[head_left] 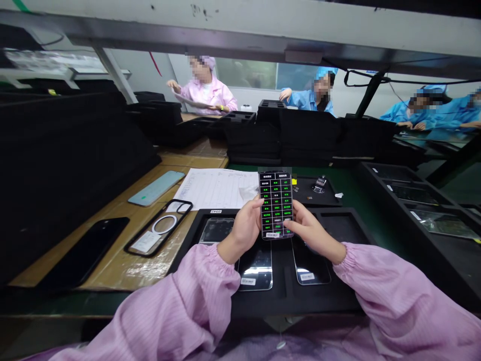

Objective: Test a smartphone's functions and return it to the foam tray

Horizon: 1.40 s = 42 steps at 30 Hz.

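Observation:
A lit phone showing a grid of green test boxes is held upright between both hands over a black foam tray. My left hand grips its left edge with the thumb on the screen side. My right hand holds its right edge and lower corner. Below the hands, dark phones lie screen-up in the tray's pockets, another phone to the right and one at the upper left.
On the wooden bench at left lie a black phone, a clear case with a white ring, a pale green phone and a printed sheet. Black trays stand right and behind. Several co-workers sit across the bench.

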### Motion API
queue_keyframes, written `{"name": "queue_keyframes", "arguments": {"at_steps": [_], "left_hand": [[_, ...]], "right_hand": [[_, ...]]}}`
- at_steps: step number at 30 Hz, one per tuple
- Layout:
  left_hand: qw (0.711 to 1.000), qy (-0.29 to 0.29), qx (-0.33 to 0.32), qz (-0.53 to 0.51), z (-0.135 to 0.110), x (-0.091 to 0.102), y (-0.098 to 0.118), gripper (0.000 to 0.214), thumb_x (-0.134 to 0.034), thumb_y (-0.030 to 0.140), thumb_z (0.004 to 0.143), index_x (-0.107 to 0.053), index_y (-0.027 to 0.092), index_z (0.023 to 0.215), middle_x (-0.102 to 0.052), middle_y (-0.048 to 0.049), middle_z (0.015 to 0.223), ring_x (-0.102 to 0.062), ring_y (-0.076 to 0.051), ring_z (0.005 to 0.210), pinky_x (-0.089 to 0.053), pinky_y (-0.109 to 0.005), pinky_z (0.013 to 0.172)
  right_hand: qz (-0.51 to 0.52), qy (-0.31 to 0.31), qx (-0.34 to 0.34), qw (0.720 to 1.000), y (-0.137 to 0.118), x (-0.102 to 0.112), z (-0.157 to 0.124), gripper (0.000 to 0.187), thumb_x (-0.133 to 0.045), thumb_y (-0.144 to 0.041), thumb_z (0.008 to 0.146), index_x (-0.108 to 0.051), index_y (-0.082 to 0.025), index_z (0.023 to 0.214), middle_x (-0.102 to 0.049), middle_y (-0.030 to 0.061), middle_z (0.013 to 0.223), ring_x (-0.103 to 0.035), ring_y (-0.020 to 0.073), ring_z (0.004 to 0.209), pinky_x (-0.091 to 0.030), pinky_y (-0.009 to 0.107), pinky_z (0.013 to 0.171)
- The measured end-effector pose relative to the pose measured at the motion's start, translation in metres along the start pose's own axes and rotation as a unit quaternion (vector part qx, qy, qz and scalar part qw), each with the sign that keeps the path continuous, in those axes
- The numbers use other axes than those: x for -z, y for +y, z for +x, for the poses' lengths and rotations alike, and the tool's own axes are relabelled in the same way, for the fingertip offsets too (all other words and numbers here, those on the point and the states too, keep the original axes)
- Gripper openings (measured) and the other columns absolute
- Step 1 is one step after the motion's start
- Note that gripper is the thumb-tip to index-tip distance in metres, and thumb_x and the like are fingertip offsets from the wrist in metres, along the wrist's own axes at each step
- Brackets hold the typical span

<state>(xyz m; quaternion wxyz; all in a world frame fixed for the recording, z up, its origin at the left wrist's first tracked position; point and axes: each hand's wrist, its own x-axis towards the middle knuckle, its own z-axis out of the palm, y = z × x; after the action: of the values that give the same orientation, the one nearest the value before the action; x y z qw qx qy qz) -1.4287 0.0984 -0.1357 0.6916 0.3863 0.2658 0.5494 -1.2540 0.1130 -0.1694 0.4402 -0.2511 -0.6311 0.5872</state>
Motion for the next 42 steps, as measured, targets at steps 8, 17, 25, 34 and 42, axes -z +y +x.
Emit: {"name": "queue_keyframes", "arguments": {"at_steps": [8, 17, 25, 34, 42], "left_hand": [[1.0, -0.009, -0.007, 0.007, 0.0, -0.002, 0.001, 0.045, -0.059, 0.035, 0.08, -0.057, 0.015, 0.12, -0.07, -0.0085, 0.102, -0.067, -0.028, 0.093, -0.055, -0.039, 0.077], [1.0, -0.016, -0.007, 0.002, 0.0, -0.003, 0.0, 0.046, -0.059, 0.035, 0.08, -0.057, 0.015, 0.122, -0.071, -0.0091, 0.103, -0.067, -0.028, 0.096, -0.055, -0.04, 0.081], [1.0, -0.01, -0.003, 0.002, 0.002, -0.003, 0.0, 0.049, -0.056, 0.036, 0.081, -0.054, 0.014, 0.124, -0.071, -0.0102, 0.103, -0.068, -0.029, 0.094, -0.056, -0.041, 0.079], [1.0, -0.01, 0.003, 0.006, 0.002, -0.003, -0.001, 0.048, -0.057, 0.033, 0.081, -0.056, 0.014, 0.125, -0.07, -0.0088, 0.103, -0.067, -0.028, 0.095, -0.056, -0.039, 0.079], [1.0, -0.008, 0.001, -0.002, 0.003, -0.001, -0.003, 0.049, -0.056, 0.032, 0.081, -0.054, 0.014, 0.126, -0.071, -0.0095, 0.103, -0.068, -0.028, 0.092, -0.056, -0.039, 0.078]], "right_hand": [[-0.004, 0.02, 0.003, 1.0, 0.001, -0.002, 0.0, 0.043, -0.068, -0.026, 0.083, -0.058, -0.026, 0.125, -0.066, 0.0043, 0.125, -0.06, 0.0248, 0.117, -0.047, 0.042, 0.104], [0.03, 0.077, -0.031, 0.996, 0.008, 0.003, 0.001, 0.042, -0.059, -0.061, 0.093, -0.07, -0.024, 0.111, -0.069, 0.0048, 0.119, -0.061, 0.027, 0.114, -0.048, 0.044, 0.101], [0.017, 0.02, -0.018, 0.999, -0.001, -0.001, 0.003, 0.045, -0.078, -0.038, 0.078, -0.064, -0.026, 0.119, -0.071, 0.0038, 0.111, -0.065, 0.0259, 0.108, -0.05, 0.045, 0.101], [0.008, 0.08, -0.038, 0.996, 0.001, 0.0, 0.001, 0.04, -0.064, -0.061, 0.091, -0.071, -0.026, 0.109, -0.071, 0.0032, 0.113, -0.064, 0.0254, 0.107, -0.049, 0.043, 0.102], [0.026, 0.036, -0.025, 0.999, 0.001, -0.001, 0.003, 0.04, -0.077, -0.049, 0.082, -0.067, -0.024, 0.113, -0.071, 0.0045, 0.112, -0.066, 0.0255, 0.104, -0.051, 0.045, 0.1]]}}
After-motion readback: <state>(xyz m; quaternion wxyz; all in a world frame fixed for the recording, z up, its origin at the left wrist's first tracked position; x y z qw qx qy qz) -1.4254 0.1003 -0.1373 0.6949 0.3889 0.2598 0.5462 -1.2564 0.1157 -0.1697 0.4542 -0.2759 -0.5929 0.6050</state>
